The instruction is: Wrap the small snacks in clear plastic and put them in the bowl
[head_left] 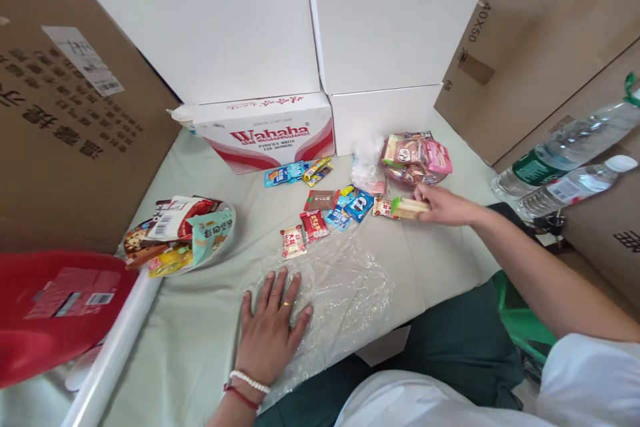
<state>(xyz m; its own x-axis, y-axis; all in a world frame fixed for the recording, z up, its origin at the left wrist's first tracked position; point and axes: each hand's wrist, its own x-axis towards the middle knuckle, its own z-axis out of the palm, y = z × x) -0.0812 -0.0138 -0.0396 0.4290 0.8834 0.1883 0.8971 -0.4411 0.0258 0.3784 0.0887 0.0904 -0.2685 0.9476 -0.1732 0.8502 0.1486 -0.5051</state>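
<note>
My left hand [269, 327] lies flat with fingers spread, pressing on a sheet of clear plastic film [345, 293] at the table's front edge. My right hand [440, 205] is closed on a pale wrapped snack bar [409, 207] with a green end. Below the bar's tip lies a small cream-and-red packet [384, 207]. Beyond the film sit several small snack packets, among them a red one [315, 225], a brown one [322, 200], a blue one [360, 205] and a cream one [293, 241]. A bowl of snacks [410, 175] stands just behind my right hand.
On the left are a bowl of larger snack bags [230, 240], a red container [55, 313] and a white tube [113, 353]. A Wahaba carton [270, 137] and white boxes [200, 27] stand behind. Plastic bottles [550, 153] are at the right.
</note>
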